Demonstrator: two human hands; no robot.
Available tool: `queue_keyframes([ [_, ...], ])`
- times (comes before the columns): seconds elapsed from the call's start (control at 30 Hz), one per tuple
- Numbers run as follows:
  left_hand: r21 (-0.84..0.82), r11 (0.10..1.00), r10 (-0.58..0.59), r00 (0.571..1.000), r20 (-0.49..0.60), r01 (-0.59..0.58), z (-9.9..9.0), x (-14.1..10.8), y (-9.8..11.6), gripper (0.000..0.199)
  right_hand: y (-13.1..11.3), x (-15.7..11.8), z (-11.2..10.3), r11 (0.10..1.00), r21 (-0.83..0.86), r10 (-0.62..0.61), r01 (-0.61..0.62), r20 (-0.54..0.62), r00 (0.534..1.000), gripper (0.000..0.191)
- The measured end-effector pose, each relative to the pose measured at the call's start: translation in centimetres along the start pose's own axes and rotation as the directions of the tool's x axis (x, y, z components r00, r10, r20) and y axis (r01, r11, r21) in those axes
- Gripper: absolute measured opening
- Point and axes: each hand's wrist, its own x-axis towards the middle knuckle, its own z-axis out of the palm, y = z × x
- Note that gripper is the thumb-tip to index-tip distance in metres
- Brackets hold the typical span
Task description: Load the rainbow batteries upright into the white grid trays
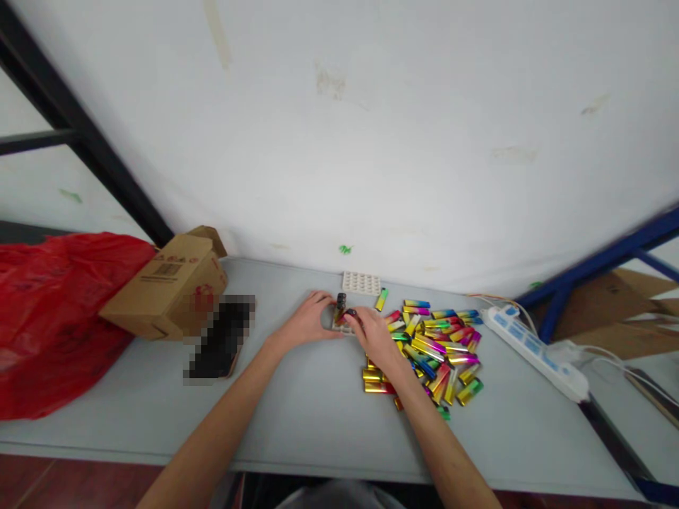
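My left hand (306,319) is curved about the left end of a small pale holed tray (344,329), thumb at the front and fingers at the back. Several dark-topped lighters (340,305) stand upright in that tray. Over its right side, my right hand (373,332) has its fingers closed on a dark-topped lighter (350,313), mostly hidden by the hand. To the right of this hand lies a loose heap of shiny lighter-shaped metallic cases (429,346) in gold, red, green, blue and purple.
A second white holed tray (361,283) lies by the wall. A green-gold case (382,300) rests near it. At left are a phone (220,339), a cardboard box (170,286) and a red plastic bag (64,318). A white power strip (535,352) lies at right.
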Motion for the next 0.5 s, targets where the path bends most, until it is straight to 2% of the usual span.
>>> queue_keyframes([
  [0.13, 0.005, 1.000, -0.001, 1.000, 0.000, 0.001, 0.0, 0.0, 0.0, 0.063, 0.0, 0.0, 0.4, 0.998, -0.051, -0.033, 0.035, 0.043, 0.999, 0.027],
  [0.27, -0.005, 1.000, 0.000, 1.000, 0.005, 0.000, -0.1, -0.1, 0.0, 0.062, -0.5, 0.4, 0.4, 0.967, -0.249, -0.026, 0.043, 0.068, 0.997, 0.030],
  [0.33, -0.007, 1.000, -0.002, 1.000, 0.001, 0.002, 0.0, -0.1, 0.0, 0.063, -0.8, 0.4, 0.3, 0.955, -0.294, -0.019, 0.044, 0.086, 0.996, 0.034],
  [0.43, -0.012, 1.000, -0.006, 1.000, -0.008, 0.006, 0.1, -0.1, 0.0, 0.063, -0.6, 0.4, -0.5, 0.984, -0.170, -0.042, 0.061, 0.115, 0.993, 0.035],
  [0.5, -0.014, 1.000, -0.006, 1.000, -0.007, 0.006, 0.2, -0.1, -0.2, 0.066, 0.4, 0.5, -1.6, 0.997, -0.080, -0.005, 0.011, 0.073, 0.997, 0.037],
])
